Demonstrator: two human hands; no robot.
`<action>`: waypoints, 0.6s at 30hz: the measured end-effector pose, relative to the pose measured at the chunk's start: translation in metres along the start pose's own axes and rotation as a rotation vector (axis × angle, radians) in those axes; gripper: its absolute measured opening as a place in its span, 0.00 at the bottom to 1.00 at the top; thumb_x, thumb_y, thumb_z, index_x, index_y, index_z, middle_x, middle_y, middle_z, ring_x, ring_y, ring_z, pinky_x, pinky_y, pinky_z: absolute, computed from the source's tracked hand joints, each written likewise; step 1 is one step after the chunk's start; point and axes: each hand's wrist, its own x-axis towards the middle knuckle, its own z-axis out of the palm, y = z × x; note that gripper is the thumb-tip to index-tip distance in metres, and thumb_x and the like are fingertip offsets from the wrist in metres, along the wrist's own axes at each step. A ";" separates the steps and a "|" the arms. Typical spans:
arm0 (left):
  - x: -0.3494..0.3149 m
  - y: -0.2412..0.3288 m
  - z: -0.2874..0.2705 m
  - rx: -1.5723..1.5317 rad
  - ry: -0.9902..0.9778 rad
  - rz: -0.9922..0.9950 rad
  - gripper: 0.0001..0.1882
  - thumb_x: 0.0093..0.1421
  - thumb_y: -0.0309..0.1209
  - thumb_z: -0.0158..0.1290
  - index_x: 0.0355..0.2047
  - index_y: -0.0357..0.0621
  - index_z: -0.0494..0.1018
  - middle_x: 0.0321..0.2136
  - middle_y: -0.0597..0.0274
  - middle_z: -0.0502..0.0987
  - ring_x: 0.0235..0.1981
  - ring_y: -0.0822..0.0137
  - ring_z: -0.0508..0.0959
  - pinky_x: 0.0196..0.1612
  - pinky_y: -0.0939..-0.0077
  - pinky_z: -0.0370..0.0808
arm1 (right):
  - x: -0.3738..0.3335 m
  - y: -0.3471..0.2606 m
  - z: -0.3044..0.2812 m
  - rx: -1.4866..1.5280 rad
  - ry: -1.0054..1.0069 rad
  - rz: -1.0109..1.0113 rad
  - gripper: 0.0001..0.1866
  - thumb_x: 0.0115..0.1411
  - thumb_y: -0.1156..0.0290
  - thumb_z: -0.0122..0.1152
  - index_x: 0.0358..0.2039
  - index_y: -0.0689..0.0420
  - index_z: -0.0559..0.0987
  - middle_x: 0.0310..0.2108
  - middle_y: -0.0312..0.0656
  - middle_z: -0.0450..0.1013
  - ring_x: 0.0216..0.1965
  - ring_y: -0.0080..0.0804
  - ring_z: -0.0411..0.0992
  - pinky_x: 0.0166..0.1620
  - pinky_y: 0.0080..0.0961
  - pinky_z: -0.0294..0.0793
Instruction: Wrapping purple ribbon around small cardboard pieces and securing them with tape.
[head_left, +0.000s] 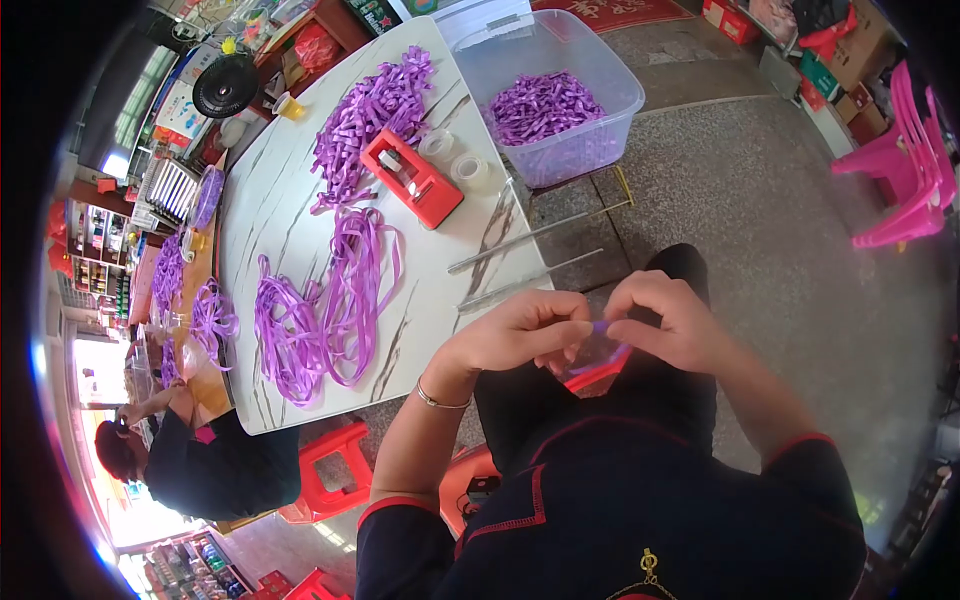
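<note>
My left hand [528,328] and my right hand [665,318] meet above my lap, past the table's right edge. Thumb and fingers of both are pinched on a short piece of purple ribbon [600,328], mostly hidden by the fingers. On the white marbled table [440,290] lie long loops of purple ribbon [355,300] and a heap of short folded ribbon pieces [365,125]. Beside that heap stands a red tape dispenser [428,198] with two clear tape rolls [468,170] next to it. More folded pieces [545,108] fill part of a clear plastic bin [575,160].
Thin metal rods [530,236] jut from the table's right edge. Another person [215,460] sits at left by a wooden table with more purple ribbon [213,315]. Red stools [335,470] stand between us. A pink chair [905,160] is at far right, a black fan [225,87] far left.
</note>
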 end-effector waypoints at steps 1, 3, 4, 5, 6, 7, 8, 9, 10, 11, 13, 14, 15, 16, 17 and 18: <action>0.000 0.000 -0.001 0.031 -0.010 -0.015 0.10 0.60 0.30 0.45 0.23 0.38 0.67 0.20 0.67 0.70 0.17 0.80 0.70 0.18 0.91 0.63 | 0.000 0.000 0.000 0.000 -0.006 -0.002 0.07 0.51 0.73 0.56 0.30 0.61 0.73 0.27 0.38 0.71 0.33 0.27 0.68 0.39 0.23 0.65; 0.001 0.000 -0.003 0.056 -0.013 -0.026 0.10 0.59 0.29 0.45 0.23 0.38 0.67 0.20 0.67 0.71 0.17 0.81 0.70 0.17 0.91 0.63 | 0.000 0.002 0.001 0.360 -0.072 0.205 0.08 0.53 0.68 0.58 0.27 0.60 0.74 0.24 0.36 0.72 0.28 0.23 0.70 0.37 0.19 0.67; 0.001 0.001 -0.003 0.099 -0.021 -0.002 0.08 0.58 0.28 0.47 0.24 0.38 0.68 0.20 0.66 0.71 0.19 0.79 0.70 0.19 0.89 0.64 | 0.000 0.005 0.002 0.358 -0.080 0.205 0.08 0.53 0.68 0.58 0.27 0.60 0.74 0.24 0.36 0.72 0.28 0.23 0.70 0.37 0.19 0.67; 0.002 0.001 -0.003 0.143 -0.032 0.024 0.06 0.57 0.27 0.48 0.24 0.38 0.69 0.20 0.65 0.71 0.20 0.77 0.71 0.20 0.87 0.65 | -0.002 0.009 0.004 0.624 -0.130 0.329 0.07 0.53 0.69 0.58 0.26 0.60 0.74 0.24 0.35 0.72 0.27 0.21 0.69 0.35 0.17 0.67; 0.005 -0.001 -0.005 0.140 -0.029 0.028 0.06 0.57 0.27 0.48 0.24 0.38 0.69 0.20 0.65 0.71 0.20 0.77 0.71 0.20 0.87 0.65 | -0.004 0.014 0.006 0.890 -0.178 0.454 0.07 0.54 0.70 0.58 0.26 0.60 0.74 0.24 0.35 0.72 0.26 0.19 0.69 0.33 0.16 0.67; 0.010 -0.004 -0.007 0.315 -0.053 0.243 0.05 0.56 0.27 0.50 0.25 0.37 0.70 0.21 0.63 0.71 0.22 0.74 0.72 0.23 0.83 0.66 | -0.007 0.019 0.009 0.886 -0.183 0.456 0.07 0.54 0.70 0.58 0.26 0.60 0.74 0.24 0.35 0.72 0.26 0.19 0.69 0.33 0.16 0.67; 0.014 -0.006 -0.009 0.493 -0.075 0.456 0.04 0.54 0.26 0.51 0.26 0.37 0.71 0.22 0.62 0.71 0.24 0.70 0.73 0.26 0.80 0.67 | -0.010 0.024 0.013 0.971 -0.188 0.496 0.06 0.54 0.70 0.57 0.26 0.60 0.74 0.24 0.35 0.72 0.26 0.18 0.68 0.33 0.16 0.67; 0.016 -0.006 -0.011 0.492 -0.070 0.459 0.04 0.54 0.26 0.51 0.26 0.37 0.71 0.22 0.62 0.71 0.24 0.70 0.73 0.26 0.80 0.67 | -0.011 0.029 0.015 1.056 -0.192 0.536 0.06 0.54 0.71 0.56 0.25 0.60 0.74 0.24 0.35 0.72 0.26 0.18 0.68 0.33 0.16 0.67; 0.018 -0.006 -0.012 0.547 -0.043 0.394 0.05 0.53 0.27 0.52 0.27 0.37 0.72 0.23 0.60 0.71 0.26 0.67 0.73 0.29 0.77 0.68 | -0.011 0.034 0.013 1.053 -0.197 0.537 0.06 0.54 0.71 0.56 0.25 0.60 0.74 0.24 0.35 0.72 0.26 0.18 0.68 0.33 0.16 0.67; 0.019 -0.006 -0.013 0.601 -0.016 0.328 0.06 0.53 0.27 0.53 0.28 0.37 0.72 0.24 0.58 0.72 0.28 0.64 0.73 0.31 0.75 0.68 | -0.011 0.038 0.011 0.946 -0.146 0.539 0.06 0.55 0.71 0.55 0.25 0.60 0.74 0.24 0.35 0.71 0.26 0.18 0.68 0.34 0.15 0.66; 0.024 -0.013 -0.022 0.811 0.172 0.403 0.06 0.52 0.28 0.54 0.29 0.37 0.73 0.24 0.57 0.72 0.28 0.63 0.73 0.32 0.74 0.68 | -0.011 0.053 0.010 0.836 -0.103 0.539 0.06 0.55 0.71 0.55 0.25 0.60 0.74 0.24 0.34 0.71 0.26 0.17 0.68 0.34 0.15 0.66; 0.031 -0.015 -0.028 1.015 0.350 0.477 0.07 0.52 0.28 0.54 0.29 0.37 0.74 0.25 0.56 0.73 0.28 0.62 0.74 0.32 0.74 0.69 | -0.012 0.068 0.011 0.678 0.070 0.537 0.07 0.56 0.71 0.54 0.26 0.61 0.74 0.23 0.34 0.71 0.27 0.17 0.67 0.34 0.14 0.66; 0.033 -0.014 -0.034 0.983 0.455 0.456 0.08 0.52 0.28 0.54 0.31 0.38 0.74 0.25 0.56 0.74 0.28 0.63 0.74 0.32 0.74 0.69 | -0.011 0.078 0.014 0.520 0.233 0.526 0.07 0.56 0.70 0.53 0.27 0.61 0.74 0.23 0.34 0.71 0.27 0.17 0.67 0.34 0.14 0.65; 0.035 -0.016 -0.041 0.981 0.459 0.458 0.08 0.52 0.28 0.54 0.31 0.38 0.74 0.25 0.56 0.74 0.28 0.63 0.74 0.32 0.74 0.69 | -0.007 0.084 0.015 0.516 0.230 0.526 0.07 0.56 0.70 0.53 0.27 0.61 0.74 0.23 0.34 0.71 0.27 0.17 0.67 0.34 0.14 0.65; 0.036 -0.018 -0.049 0.883 0.569 0.420 0.08 0.52 0.28 0.54 0.32 0.38 0.74 0.26 0.56 0.74 0.28 0.64 0.74 0.32 0.74 0.69 | -0.002 0.088 0.018 0.516 0.356 0.526 0.07 0.56 0.71 0.54 0.27 0.61 0.75 0.23 0.33 0.70 0.28 0.17 0.67 0.35 0.14 0.65; 0.037 -0.020 -0.056 0.782 0.677 0.380 0.08 0.52 0.27 0.54 0.32 0.38 0.74 0.26 0.57 0.75 0.27 0.65 0.74 0.31 0.74 0.70 | 0.005 0.091 0.021 0.516 0.482 0.524 0.07 0.56 0.71 0.54 0.27 0.61 0.75 0.23 0.33 0.70 0.28 0.17 0.67 0.35 0.13 0.64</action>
